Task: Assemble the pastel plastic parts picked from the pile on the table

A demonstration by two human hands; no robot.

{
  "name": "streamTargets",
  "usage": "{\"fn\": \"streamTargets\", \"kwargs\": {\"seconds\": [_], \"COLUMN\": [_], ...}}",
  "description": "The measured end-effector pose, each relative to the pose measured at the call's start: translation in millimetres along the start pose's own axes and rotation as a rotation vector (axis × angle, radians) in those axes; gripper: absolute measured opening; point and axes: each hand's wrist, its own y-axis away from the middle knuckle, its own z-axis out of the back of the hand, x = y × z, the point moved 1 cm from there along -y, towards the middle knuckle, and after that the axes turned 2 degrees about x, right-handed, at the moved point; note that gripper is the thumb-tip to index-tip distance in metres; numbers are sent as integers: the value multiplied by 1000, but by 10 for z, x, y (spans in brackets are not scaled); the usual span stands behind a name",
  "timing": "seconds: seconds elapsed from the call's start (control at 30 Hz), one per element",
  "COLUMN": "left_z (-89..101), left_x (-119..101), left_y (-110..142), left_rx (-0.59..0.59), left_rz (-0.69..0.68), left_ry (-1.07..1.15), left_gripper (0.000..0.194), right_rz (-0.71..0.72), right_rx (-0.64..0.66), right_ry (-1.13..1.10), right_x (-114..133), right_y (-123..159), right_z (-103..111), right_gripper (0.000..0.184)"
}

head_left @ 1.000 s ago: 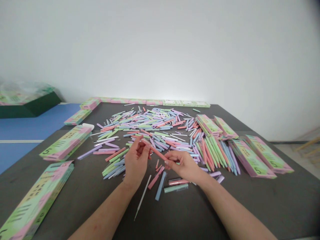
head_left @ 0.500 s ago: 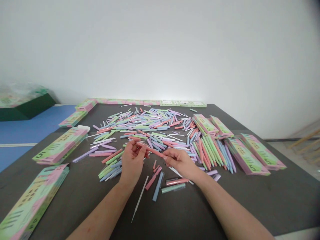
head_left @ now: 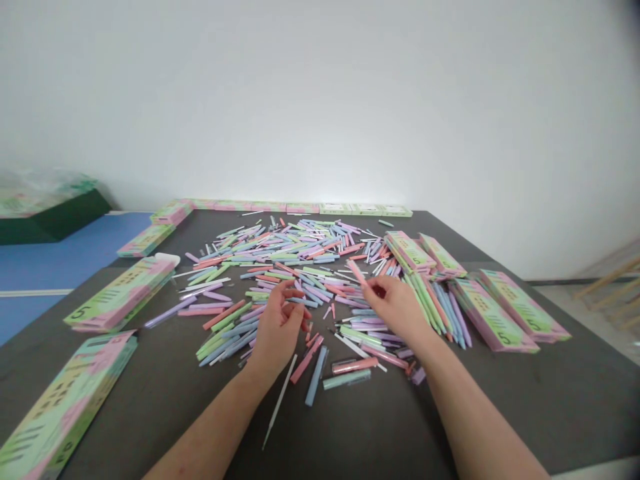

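Working left to right: a green-and-pink printed box [head_left: 119,295] is lying on the dark table [head_left: 380,427], its long side slanting toward the pile. Your left hand [head_left: 279,327] is hovering just above the loose pastel sticks [head_left: 280,257], its fingers curved and narrowly open, showing no held item. Below it, a thin white rod [head_left: 279,401] and a blue stick [head_left: 315,375] are lying apart on the table. Your right hand [head_left: 395,307] is pinching a pink pen-like stick [head_left: 357,271] between thumb and fingers, above the pile. The stick's long axis is slanting, its free end pointing up and left, away from you. Further right, more printed boxes [head_left: 493,315] are lying beside the fanned sticks.
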Motion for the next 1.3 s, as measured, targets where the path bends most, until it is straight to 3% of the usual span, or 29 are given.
{"fn": "streamTargets", "kwargs": {"seconds": [0.1, 0.23, 0.4, 0.8, 1.03, 1.3], "left_z": [37, 51, 46, 63, 60, 91], "left_x": [57, 64, 12, 23, -1, 109], "left_y": [-27, -30, -8, -17, -15, -15], "left_rx": [-24, -34, -36, -25, -63, -49], "left_rz": [-20, -18, -24, 0, 22, 30], "left_ry": [-1, -8, -72, -99, -92, -215], "left_gripper": [34, 33, 28, 26, 29, 25], "right_rz": [-158, -286, -288, -402, -288, -126], "right_rx": [-47, 38, 121, 153, -4, 67], "right_ry": [266, 474, 565, 600, 597, 480], "right_x": [-296, -532, -576, -581, -438, -304], "right_y": [-95, -119, -93, -92, -73, -182], "right_z": [156, 200, 165, 189, 131, -57], "right_gripper": [28, 27, 30, 36, 29, 26]}}
